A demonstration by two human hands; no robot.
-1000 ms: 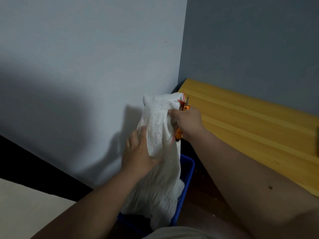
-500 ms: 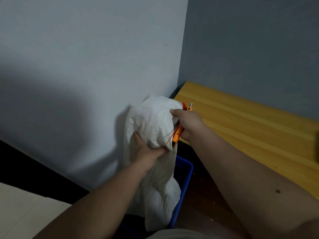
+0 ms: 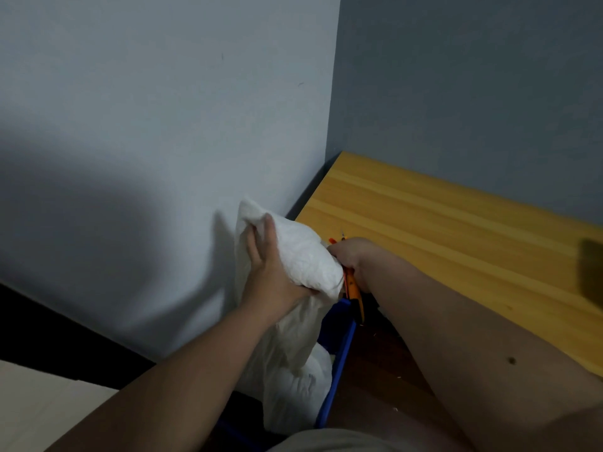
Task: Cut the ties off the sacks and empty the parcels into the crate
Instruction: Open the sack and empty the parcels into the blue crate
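The white sack [image 3: 300, 259] hangs over the blue crate [image 3: 339, 363], its lower end inside. My left hand [image 3: 274, 272] grips its upper part, fingers curled into the cloth. My right hand [image 3: 354, 256] pinches the sack's edge and holds an orange cutter [image 3: 354, 291], beside the wooden table [image 3: 456, 230].

Left hand [image 3: 270, 272] regripped higher on sack [image 3: 303, 256], sack folded lower toward crate [image 3: 339, 363]

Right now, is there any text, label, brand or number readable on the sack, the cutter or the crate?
None can be read.
White sack: plain, no print shows.
Orange cutter: any marking is too small and blurred to tell.
Blue crate: only a bare rim shows, no label.
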